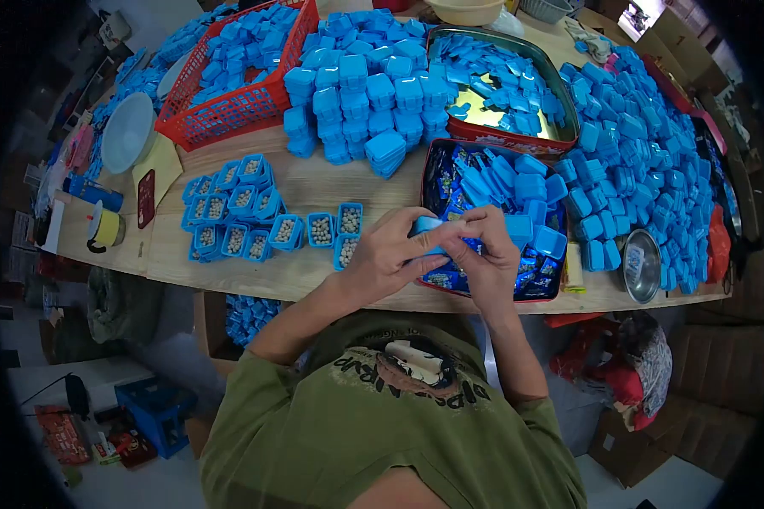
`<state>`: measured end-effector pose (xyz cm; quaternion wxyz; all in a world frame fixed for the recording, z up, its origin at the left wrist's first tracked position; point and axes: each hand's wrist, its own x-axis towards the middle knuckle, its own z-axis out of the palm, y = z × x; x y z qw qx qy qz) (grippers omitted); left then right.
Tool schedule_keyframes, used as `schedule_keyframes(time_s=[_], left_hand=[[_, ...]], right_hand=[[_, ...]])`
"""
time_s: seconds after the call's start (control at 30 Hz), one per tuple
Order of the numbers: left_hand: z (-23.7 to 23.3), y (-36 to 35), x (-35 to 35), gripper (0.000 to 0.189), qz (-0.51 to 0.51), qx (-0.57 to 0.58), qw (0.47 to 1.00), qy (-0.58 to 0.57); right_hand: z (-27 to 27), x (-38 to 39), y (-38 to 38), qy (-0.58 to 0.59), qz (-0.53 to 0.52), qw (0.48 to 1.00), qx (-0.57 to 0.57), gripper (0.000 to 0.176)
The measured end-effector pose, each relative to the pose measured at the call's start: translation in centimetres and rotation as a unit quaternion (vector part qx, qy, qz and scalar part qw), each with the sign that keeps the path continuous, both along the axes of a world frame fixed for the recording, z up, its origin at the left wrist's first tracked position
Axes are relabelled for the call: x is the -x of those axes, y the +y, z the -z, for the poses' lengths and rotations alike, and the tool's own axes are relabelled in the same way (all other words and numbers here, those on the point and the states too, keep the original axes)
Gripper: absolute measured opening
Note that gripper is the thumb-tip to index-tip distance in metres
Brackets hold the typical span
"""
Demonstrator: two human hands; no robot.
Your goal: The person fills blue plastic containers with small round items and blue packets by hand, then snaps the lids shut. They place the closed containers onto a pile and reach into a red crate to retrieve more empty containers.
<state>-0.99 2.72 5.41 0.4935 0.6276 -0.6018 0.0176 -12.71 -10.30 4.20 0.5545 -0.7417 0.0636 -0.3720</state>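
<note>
a person's left hand (388,256) and right hand (486,254) both pinch one small blue box (427,226) just above the near edge of the table (314,182). each grip is closed on it, fingertips at its lid, seemingly held close for fine finger work. just beyond, at 12 o'clock, a tin tray (429,174) keeps loose boxes (530,187) within reach. at 10 o'clock, open boxes of pale pellets (238,212) sit face-up, likely so nothing spills. farther off, at 11 o'clock, stacked closed boxes (356,85) stand beside a red basket (229,114).
</note>
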Motion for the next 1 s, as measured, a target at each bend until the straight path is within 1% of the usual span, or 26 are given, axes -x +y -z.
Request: schedule_keyframes(time_s=[0.03,0.07,0.1,0.13,0.2,0.23,0.3,0.33,0.4,0.43,0.57,0.63,0.73,0.8,0.83,0.87,0.9,0.93,0.97,1.0], left_hand=[[-0.4,0.1,-0.1,0.044,0.014,-0.014,0.998,-0.058],[-0.4,0.1,-0.1,0.044,0.015,-0.012,0.998,-0.060],[-0.4,0.1,-0.1,0.041,0.028,-0.003,0.996,-0.085],[-0.4,0.1,0.0,0.038,0.040,0.006,0.993,-0.110],[-0.7,0.2,-0.1,0.035,0.052,-0.004,0.992,-0.116],[-0.8,0.3,-0.1,0.032,0.063,-0.016,0.991,-0.121],[-1.2,0.2,-0.2,0.032,0.076,-0.006,0.990,-0.118],[-1.4,0.1,-0.3,0.031,0.090,0.005,0.989,-0.115],[-2.0,0.0,-0.3,0.030,0.101,0.016,0.989,-0.111],[-2.4,-0.1,-0.4,0.028,0.112,0.024,0.988,-0.102],[-2.8,-0.3,-0.5,0.033,0.136,0.033,0.983,-0.116],[-3.0,-0.1,-0.6,0.032,0.159,0.003,0.983,-0.092],[-2.2,-0.2,-0.8,0.035,0.165,0.001,0.983,-0.086],[-1.0,-0.7,-1.2,0.037,0.157,-0.005,0.985,-0.077],[-0.2,-1.0,-1.3,0.040,0.142,0.008,0.990,-0.023],[0.2,-1.0,-1.3,0.042,0.125,0.021,0.991,0.031],[0.3,-0.9,-0.9,0.042,0.118,0.023,0.992,0.027],[0.5,-0.9,-0.3,0.046,0.082,0.035,0.953,0.290],[0.6,-1.2,0.4,0.050,0.040,0.046,0.843,0.534],[1.5,-2.4,0.5,0.057,0.052,0.161,0.792,0.587]], right_hand=[[0.0,0.4,-0.2,-0.001,0.001,1.000,0.001,0.016],[0.0,0.7,-0.6,0.029,-0.055,0.994,-0.084,0.016],[0.0,1.0,-0.7,0.060,-0.110,0.978,-0.169,0.016],[0.1,1.2,-0.6,0.058,-0.110,0.978,-0.167,0.016],[0.5,1.6,-0.4,0.095,-0.128,0.953,-0.257,0.032],[0.9,1.6,-0.2,0.094,-0.129,0.953,-0.256,0.032],[1.5,1.4,0.2,0.108,-0.143,0.921,-0.345,0.051],[1.1,1.6,0.3,0.104,-0.142,0.923,-0.342,0.051],[-0.2,2.1,0.5,0.175,-0.215,0.823,-0.496,0.063],[0.1,1.9,0.8,0.144,-0.210,0.825,-0.504,0.059],[0.9,2.1,1.1,0.113,-0.214,0.822,-0.515,0.060],[1.2,2.1,1.4,0.087,-0.202,0.825,-0.521,0.061],[1.0,2.0,1.2,0.127,-0.195,0.825,-0.515,0.056],[1.5,1.5,1.2,0.117,-0.178,0.824,-0.524,0.054],[1.7,1.2,1.2,0.114,-0.163,0.818,-0.539,0.051],[1.4,0.9,1.2,0.116,-0.171,0.818,-0.536,0.051],[1.0,0.6,1.3,0.104,-0.156,0.833,-0.520,0.049],[0.7,0.4,1.5,0.091,-0.138,0.847,-0.505,0.048],[0.7,0.0,1.8,0.094,-0.143,0.845,-0.506,0.048],[0.9,-0.6,2.4,0.059,-0.116,0.896,-0.425,0.047]])
